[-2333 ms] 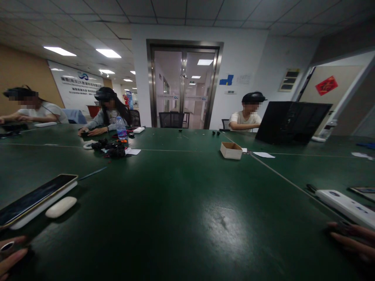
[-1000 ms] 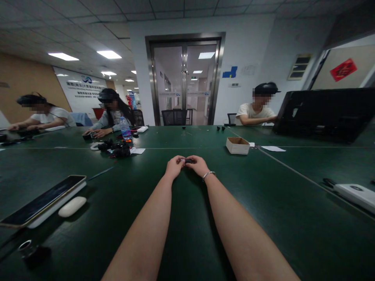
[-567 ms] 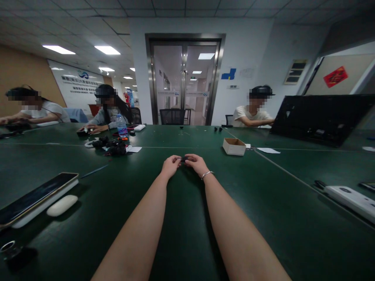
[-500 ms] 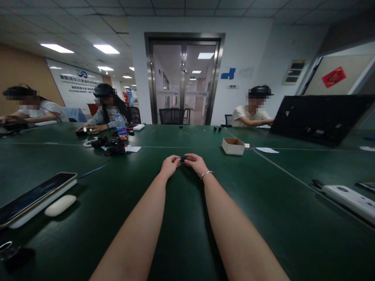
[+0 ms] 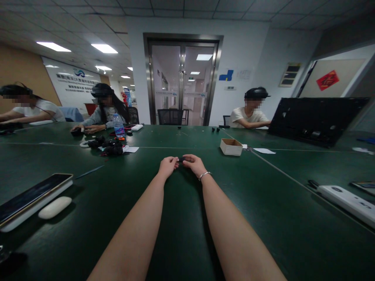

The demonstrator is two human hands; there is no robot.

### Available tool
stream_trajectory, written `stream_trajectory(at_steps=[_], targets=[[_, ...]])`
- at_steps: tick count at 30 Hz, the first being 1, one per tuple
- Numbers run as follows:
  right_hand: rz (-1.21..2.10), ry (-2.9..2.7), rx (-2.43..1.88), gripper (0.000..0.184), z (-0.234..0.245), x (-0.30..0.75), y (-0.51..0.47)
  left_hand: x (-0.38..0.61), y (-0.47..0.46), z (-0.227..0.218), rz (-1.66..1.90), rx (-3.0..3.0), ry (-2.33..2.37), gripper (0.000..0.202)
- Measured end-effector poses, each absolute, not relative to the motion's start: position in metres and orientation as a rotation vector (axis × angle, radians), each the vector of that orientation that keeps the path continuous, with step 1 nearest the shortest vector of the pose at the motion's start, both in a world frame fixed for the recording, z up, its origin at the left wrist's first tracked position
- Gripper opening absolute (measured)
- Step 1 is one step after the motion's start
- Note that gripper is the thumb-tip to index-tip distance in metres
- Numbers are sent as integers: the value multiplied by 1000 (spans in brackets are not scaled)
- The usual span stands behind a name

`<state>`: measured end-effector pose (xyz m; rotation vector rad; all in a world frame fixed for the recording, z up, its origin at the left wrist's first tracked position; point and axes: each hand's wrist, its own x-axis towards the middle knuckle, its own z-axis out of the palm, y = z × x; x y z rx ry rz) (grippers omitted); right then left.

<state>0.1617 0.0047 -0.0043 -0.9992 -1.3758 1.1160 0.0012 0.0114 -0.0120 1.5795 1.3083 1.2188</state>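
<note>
Both my arms reach forward over the green table (image 5: 187, 234). Between my fingertips is a small black object (image 5: 181, 159), too small to make out its kind. My left hand (image 5: 168, 167) pinches at its left end, where a light speck shows by the fingertips. From the other side my right hand (image 5: 195, 164) grips it with closed fingers. A silver bracelet (image 5: 205, 175) circles my right wrist. The fingers cover part of the object.
An open box (image 5: 231, 147) stands right of my hands. Left lie a phone (image 5: 35, 197), a white oval case (image 5: 55, 207) and black gear (image 5: 109, 146) beside a bottle (image 5: 119, 125). A power strip (image 5: 345, 201) and a large black panel (image 5: 316, 121) are right. Several people sit around the table.
My hands stay nearly in place, with slightly more of the black object showing between the fingertips. The whole view has shifted a little.
</note>
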Motion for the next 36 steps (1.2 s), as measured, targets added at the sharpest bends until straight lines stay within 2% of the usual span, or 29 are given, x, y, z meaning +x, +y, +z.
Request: stream_trajectory(at_steps=[8, 13, 29, 36], targets=[[1193, -1345, -919, 34, -4, 162, 3, 2, 2, -2, 1168, 1644, 1445, 51], [1221, -1351, -894, 35, -4, 163, 3, 2, -6, 4, 1131, 1744, 1588, 58], [1238, -1355, -919, 35, 2, 163, -3, 2, -12, 11, 1056, 1727, 1661, 62], [1246, -1301, -952, 27, 2, 161, -1, 1, -9, 6, 1119, 1748, 1599, 57]])
